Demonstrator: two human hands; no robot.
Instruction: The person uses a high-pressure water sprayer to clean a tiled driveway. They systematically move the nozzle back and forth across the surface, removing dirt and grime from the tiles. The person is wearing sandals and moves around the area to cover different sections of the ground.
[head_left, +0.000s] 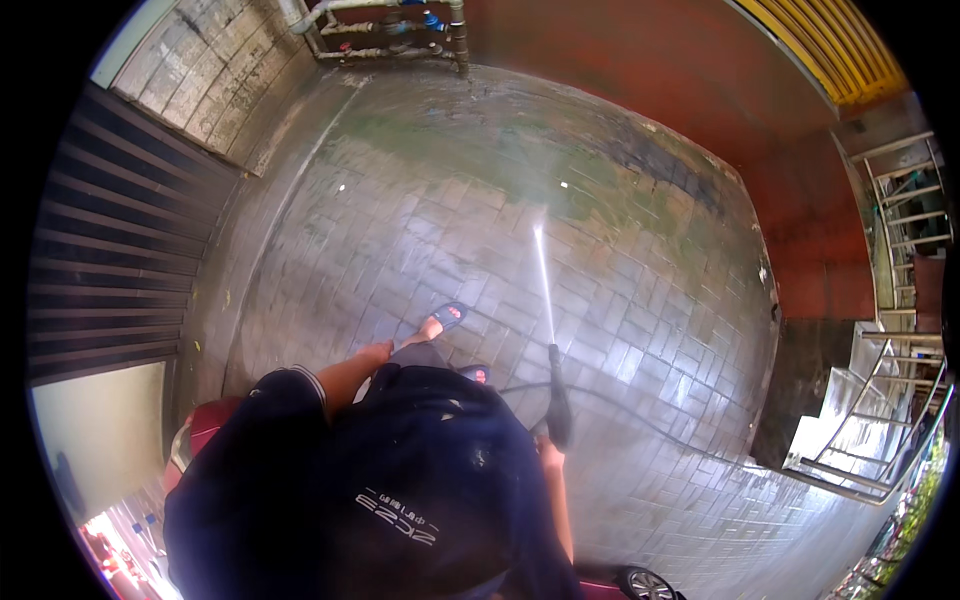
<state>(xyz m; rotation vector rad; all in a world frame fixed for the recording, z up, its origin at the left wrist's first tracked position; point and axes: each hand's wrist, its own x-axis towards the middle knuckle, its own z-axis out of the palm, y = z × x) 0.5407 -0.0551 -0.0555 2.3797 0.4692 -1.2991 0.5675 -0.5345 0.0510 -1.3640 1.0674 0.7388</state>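
Observation:
My right hand [549, 452] is closed round the grip of a black pressure washer gun [558, 405], low on my right side. The gun points away from me, and a narrow white water jet [545, 280] leaves its nozzle and strikes the wet paving [420, 235] ahead, where spray spreads. My left hand [377, 352] hangs in front of my left leg, close to the trousers; its fingers are too small and blurred to make out. A thin dark hose [660, 432] crosses the ground behind the gun's nozzle and runs off to the right.
Pipes with valves [390, 35] stand at the far left corner. A slatted dark gate [120, 235] lines the left; a red-brown wall [640, 80] closes the far side. Metal railings and steps [870, 420] are at the right. A car wheel [648, 583] shows at the bottom.

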